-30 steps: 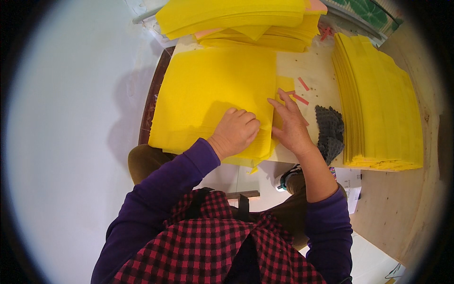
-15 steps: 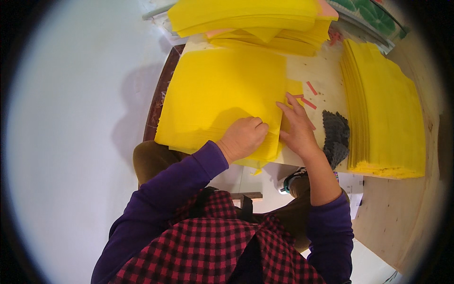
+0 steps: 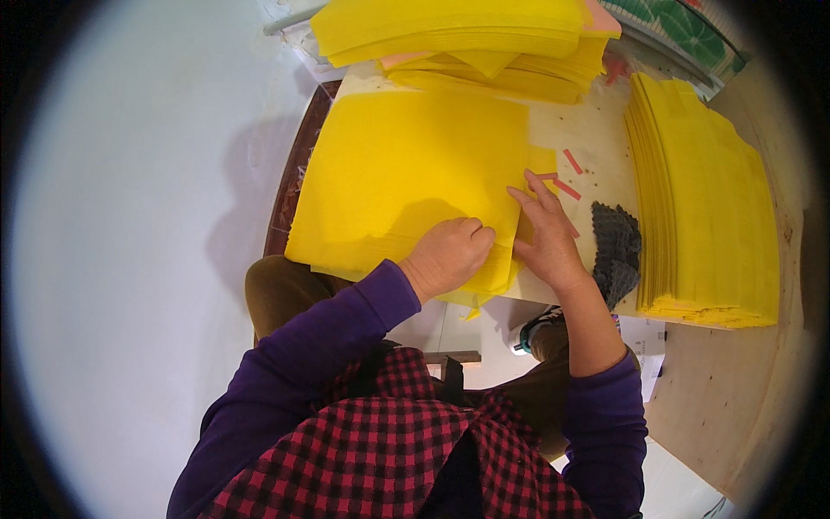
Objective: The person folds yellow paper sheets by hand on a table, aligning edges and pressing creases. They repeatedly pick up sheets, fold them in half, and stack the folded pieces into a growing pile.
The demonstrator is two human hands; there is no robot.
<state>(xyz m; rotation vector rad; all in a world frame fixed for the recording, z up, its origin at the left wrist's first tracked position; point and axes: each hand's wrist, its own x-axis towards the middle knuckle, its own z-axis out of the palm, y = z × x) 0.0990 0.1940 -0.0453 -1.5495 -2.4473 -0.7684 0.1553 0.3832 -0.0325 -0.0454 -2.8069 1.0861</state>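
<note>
A wide yellow sheet [image 3: 406, 156], thin and cloth-like, lies on top of others on the pale board before me. My left hand [image 3: 450, 255] rests on it near its right edge, with the fingers curled together. What sits between those fingertips is hidden from view. At the sheet's right edge is my right hand [image 3: 551, 242], fingers spread and thumb close to the edge. A smaller yellow piece [image 3: 543, 160] shows from under that edge. Several thin red strips [image 3: 566, 189] lie just beyond my right fingers.
A tall stack of folded yellow sheets [image 3: 705, 208] stands at the right, beside a crumpled dark grey cloth [image 3: 616, 251]. Another yellow stack [image 3: 458, 30] lies across the far side. The pale board [image 3: 596, 130] has a dark red edge [image 3: 298, 164] at the left.
</note>
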